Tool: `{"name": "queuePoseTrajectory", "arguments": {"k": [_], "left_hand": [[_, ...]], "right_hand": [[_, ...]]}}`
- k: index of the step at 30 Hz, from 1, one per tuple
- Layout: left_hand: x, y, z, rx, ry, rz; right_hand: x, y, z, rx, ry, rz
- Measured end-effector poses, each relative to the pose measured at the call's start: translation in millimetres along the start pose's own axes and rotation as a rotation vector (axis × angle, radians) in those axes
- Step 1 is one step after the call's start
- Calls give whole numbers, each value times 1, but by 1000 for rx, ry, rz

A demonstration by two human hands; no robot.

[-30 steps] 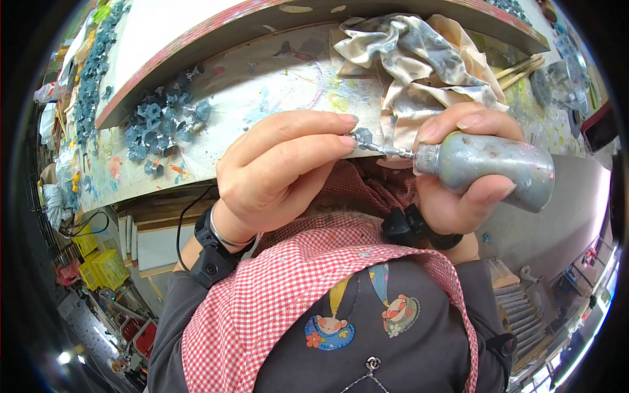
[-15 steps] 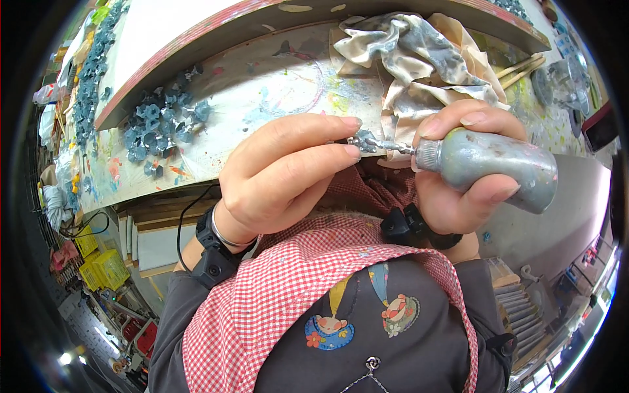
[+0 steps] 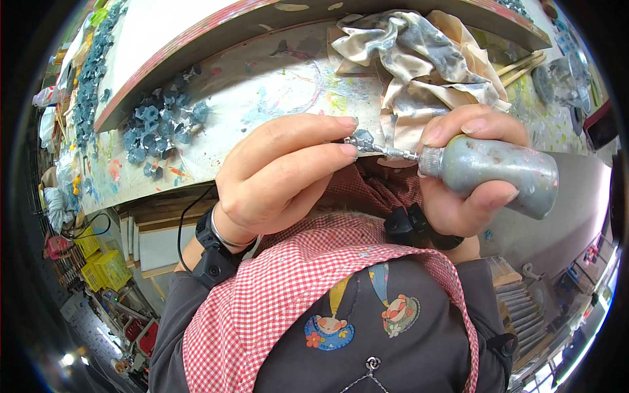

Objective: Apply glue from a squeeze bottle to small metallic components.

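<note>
In my right hand (image 3: 449,206) is a squeeze bottle (image 3: 504,173), translucent and grey-blue with paint smears, tilted nearly level. Its thin metal nozzle (image 3: 401,154) points left. My left hand (image 3: 282,170) is closed, thumb side hidden, pinching a small blue-grey flower-shaped piece (image 3: 363,138) at the fingertips. The nozzle reaches right up to this piece; whether they touch I cannot tell. Left of my left hand, a heap of similar blue-grey pieces (image 3: 157,121) lies on the paint-spattered table (image 3: 229,98).
A crumpled, grey-stained cloth (image 3: 419,62) lies beyond my right hand, with wooden sticks (image 3: 521,69) beside it. A long board edge (image 3: 262,29) crosses the back of the table. More blue pieces (image 3: 92,85) line the far left. Yellow crates (image 3: 105,270) stand below on the left.
The bottle and my right hand have shifted slightly right and down. My left hand has moved slightly left, still pinching the small piece.
</note>
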State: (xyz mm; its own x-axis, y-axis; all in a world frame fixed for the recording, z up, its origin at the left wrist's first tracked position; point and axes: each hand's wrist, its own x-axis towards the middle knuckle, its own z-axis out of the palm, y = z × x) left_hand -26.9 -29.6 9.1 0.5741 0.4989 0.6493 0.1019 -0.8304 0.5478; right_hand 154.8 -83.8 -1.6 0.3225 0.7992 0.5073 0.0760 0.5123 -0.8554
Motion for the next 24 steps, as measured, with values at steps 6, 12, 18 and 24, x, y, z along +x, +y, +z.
{"name": "queuePoseTrajectory", "arguments": {"k": [6, 12, 18, 24], "left_hand": [[0, 0, 1, 0, -3, 2], [0, -1, -1, 4, -9, 11], [-1, 0, 0, 13, 3, -2], [-3, -6, 2, 9, 13, 30]], "right_hand": [[2, 3, 3, 72, 18, -100], [0, -1, 6, -3, 34, 1], [1, 2, 2, -10, 18, -63], [0, 2, 0, 51, -3, -47]]}}
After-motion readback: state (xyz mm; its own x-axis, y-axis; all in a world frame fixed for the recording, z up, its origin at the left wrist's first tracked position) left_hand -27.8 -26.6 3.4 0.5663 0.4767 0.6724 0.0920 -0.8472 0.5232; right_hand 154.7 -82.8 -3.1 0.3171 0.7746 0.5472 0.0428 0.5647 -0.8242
